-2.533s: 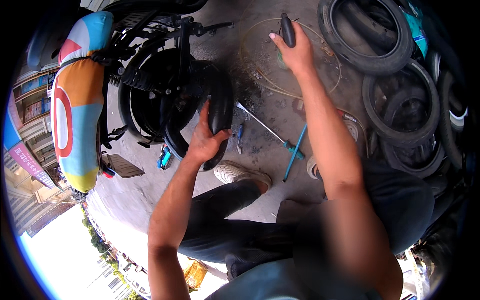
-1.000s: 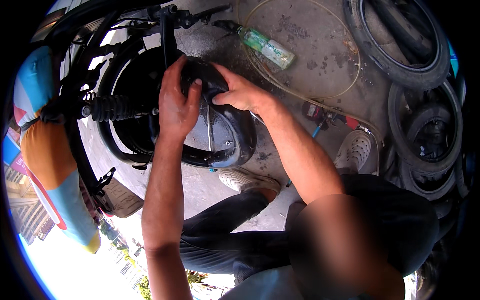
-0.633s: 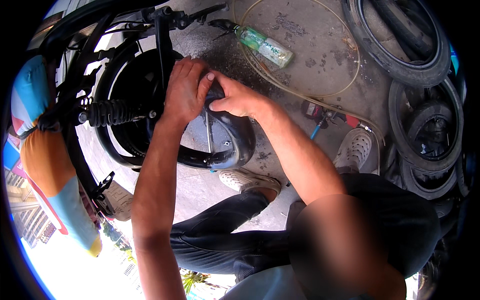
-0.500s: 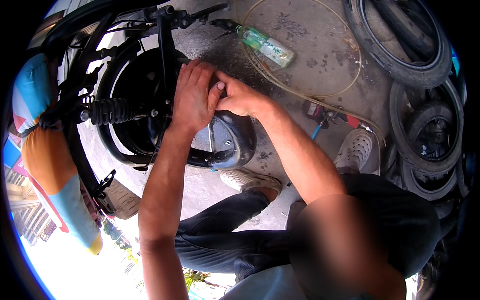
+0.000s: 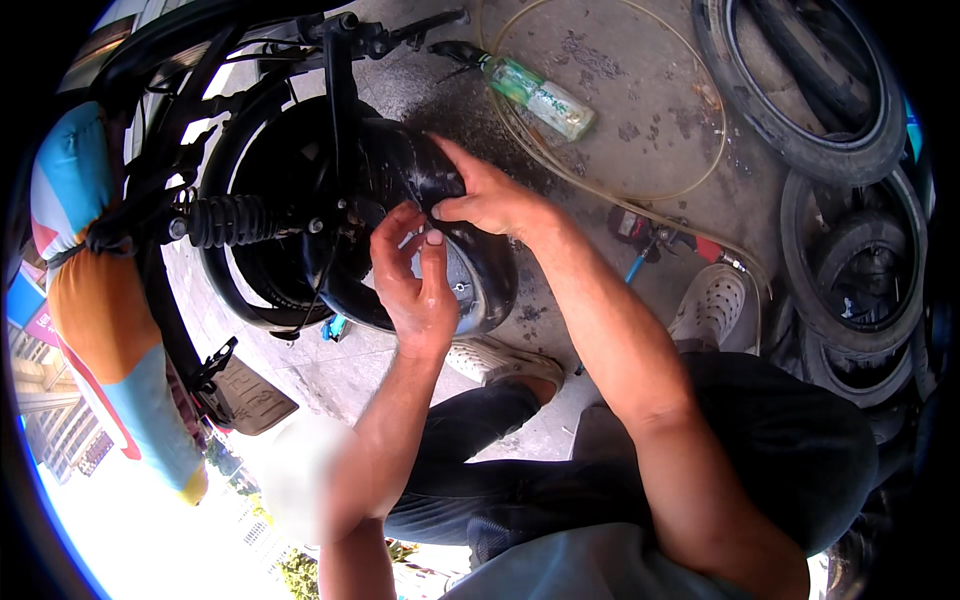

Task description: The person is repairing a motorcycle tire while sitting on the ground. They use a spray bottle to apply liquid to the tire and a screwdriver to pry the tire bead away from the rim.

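Note:
A black tyre (image 5: 400,165) sits on the rear wheel of a scooter lying on concrete, with its silver rim (image 5: 462,285) showing at the lower right. My right hand (image 5: 490,195) lies over the top of the tyre, thumb and fingers pinching its edge. Just below, my left hand (image 5: 415,290) curls its fingers and thumb onto the same edge, its fingertips almost touching the right thumb. What lies under the fingertips is hidden.
A coiled shock absorber (image 5: 235,220) and the black frame stand left of the wheel, by a blue, orange and red body panel (image 5: 90,300). A green bottle (image 5: 535,90), a clear hose (image 5: 700,170), red tools (image 5: 660,235) and stacked old tyres (image 5: 850,290) lie behind and to the right.
My right hand came back from a far reach over the ground to the tyre. My left hand slid from the tyre's top down to its edge, close under the right thumb.

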### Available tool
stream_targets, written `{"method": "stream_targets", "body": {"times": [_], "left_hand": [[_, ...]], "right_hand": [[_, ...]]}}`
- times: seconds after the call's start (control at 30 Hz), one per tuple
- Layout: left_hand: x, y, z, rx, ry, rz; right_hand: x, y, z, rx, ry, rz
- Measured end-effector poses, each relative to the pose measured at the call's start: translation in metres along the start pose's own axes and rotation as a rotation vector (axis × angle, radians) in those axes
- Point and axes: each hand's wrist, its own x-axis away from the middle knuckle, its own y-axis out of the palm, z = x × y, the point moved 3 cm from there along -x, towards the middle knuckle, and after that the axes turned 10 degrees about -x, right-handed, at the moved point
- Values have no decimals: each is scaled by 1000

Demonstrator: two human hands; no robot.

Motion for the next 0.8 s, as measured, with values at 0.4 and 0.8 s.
{"method": "stream_targets", "body": {"times": [0.4,0.8], "left_hand": [[-58,49,-15,497,-789,13],[-51,67,-45,860,-779,29]], "right_hand": [[4,-8,-17,343,149,-81],[-144,-127,-78,1334,168,594]]}}
